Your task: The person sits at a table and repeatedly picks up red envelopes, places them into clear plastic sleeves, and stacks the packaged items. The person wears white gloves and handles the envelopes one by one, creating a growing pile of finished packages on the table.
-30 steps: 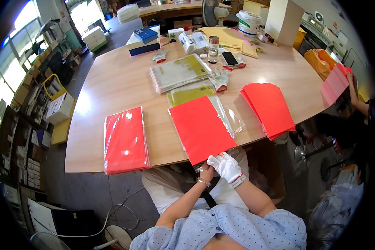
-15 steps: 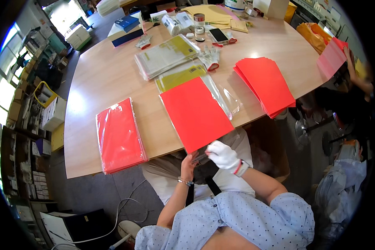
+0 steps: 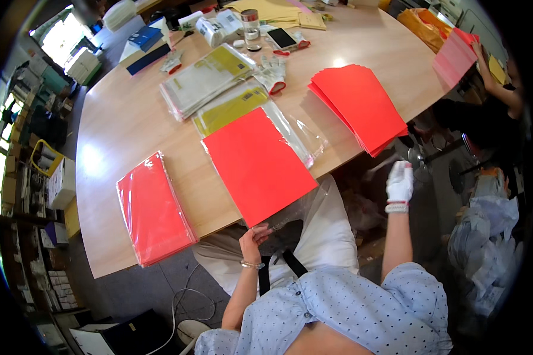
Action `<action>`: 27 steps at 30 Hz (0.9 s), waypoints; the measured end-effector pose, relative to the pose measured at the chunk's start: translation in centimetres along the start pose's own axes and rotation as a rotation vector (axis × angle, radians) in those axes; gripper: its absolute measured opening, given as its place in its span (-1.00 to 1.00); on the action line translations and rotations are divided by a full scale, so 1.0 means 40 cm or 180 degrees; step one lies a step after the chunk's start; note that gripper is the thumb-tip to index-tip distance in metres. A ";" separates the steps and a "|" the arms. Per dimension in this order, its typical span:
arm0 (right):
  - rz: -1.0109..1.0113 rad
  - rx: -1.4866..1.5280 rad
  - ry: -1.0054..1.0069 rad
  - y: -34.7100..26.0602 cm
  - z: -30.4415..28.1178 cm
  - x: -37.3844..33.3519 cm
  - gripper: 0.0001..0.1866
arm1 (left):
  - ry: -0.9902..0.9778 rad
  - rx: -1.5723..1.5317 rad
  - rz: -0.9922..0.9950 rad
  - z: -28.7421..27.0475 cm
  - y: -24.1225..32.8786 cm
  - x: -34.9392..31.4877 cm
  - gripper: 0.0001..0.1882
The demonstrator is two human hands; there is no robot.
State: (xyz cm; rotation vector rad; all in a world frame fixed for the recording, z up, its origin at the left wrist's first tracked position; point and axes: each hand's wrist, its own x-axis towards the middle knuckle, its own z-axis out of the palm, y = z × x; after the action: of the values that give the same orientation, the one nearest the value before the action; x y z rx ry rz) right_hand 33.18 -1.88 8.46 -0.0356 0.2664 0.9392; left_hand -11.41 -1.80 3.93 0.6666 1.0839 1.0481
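My bare left hand (image 3: 253, 241) pinches the near end of a clear plastic sleeve (image 3: 290, 214) at the table's edge. Red sheets (image 3: 260, 163) lie in that sleeve, its flap hanging over my lap. Out to the right, past the table edge, my right hand (image 3: 400, 182) in a white glove has its fingers closed. A faint, blurred clear strip (image 3: 380, 168) trails from its fingertips. Nearest to it on the table is a fanned stack of red sheets (image 3: 361, 106). To the left lies a pile of red sheets in clear sleeves (image 3: 157, 210).
Beyond the sheets lie clear sleeves with olive-yellow printing (image 3: 210, 80), spare gloves (image 3: 271, 74), a phone (image 3: 282, 38) and a glass jar (image 3: 251, 29). A co-worker's hand (image 3: 478, 53) holds pink-red sheets at the far right. Plastic bags (image 3: 482, 236) stand on the floor at right.
My right hand has moved from the sleeve's near end out to the right, past the table edge. My left hand stays at the sleeve. The whole view has shifted slightly.
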 end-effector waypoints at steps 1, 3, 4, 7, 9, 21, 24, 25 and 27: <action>-0.0479 0.1169 0.0341 -0.140 -0.072 0.052 -0.84 | 0.0010 0.0088 -0.0058 -0.005 0.002 -0.004 -0.54; -0.2243 0.4918 0.1771 -0.168 -0.147 0.022 -0.76 | 0.0200 0.0616 0.0077 -0.036 0.001 -0.004 -0.61; -0.3081 0.6765 0.2461 -0.182 -0.168 0.004 -0.69 | 0.0391 0.0954 0.0247 -0.075 -0.016 -0.010 -0.66; -0.0845 0.9638 0.2996 0.003 -0.140 -0.073 -0.60 | 0.1095 0.2935 0.1863 -0.069 0.016 -0.011 -0.75; 0.0482 1.0323 0.4191 0.189 -0.054 -0.100 -0.62 | 0.1230 0.4127 0.2529 -0.034 0.060 -0.018 -0.67; 0.0139 1.0037 0.4859 0.410 0.066 -0.094 -0.77 | 0.0476 0.3458 0.1607 -0.013 0.154 0.046 -0.77; 0.1122 1.0191 0.3620 0.425 0.034 -0.140 -0.78 | 0.0719 0.2688 0.1000 -0.063 0.106 0.048 -0.66; 0.0913 1.0368 0.3412 0.428 0.028 -0.142 -0.76 | 0.0696 0.2359 0.0746 -0.080 0.087 0.044 -0.62; -0.0648 1.1397 0.3465 0.422 0.017 -0.132 -0.75 | 0.0662 0.1413 0.0184 -0.033 0.116 0.020 -0.66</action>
State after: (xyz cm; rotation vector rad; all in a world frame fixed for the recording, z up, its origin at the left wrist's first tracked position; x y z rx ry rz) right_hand 16.85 4.05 11.84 -1.8379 -1.6715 0.8177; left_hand -14.18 0.66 7.10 0.9615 1.5086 0.9464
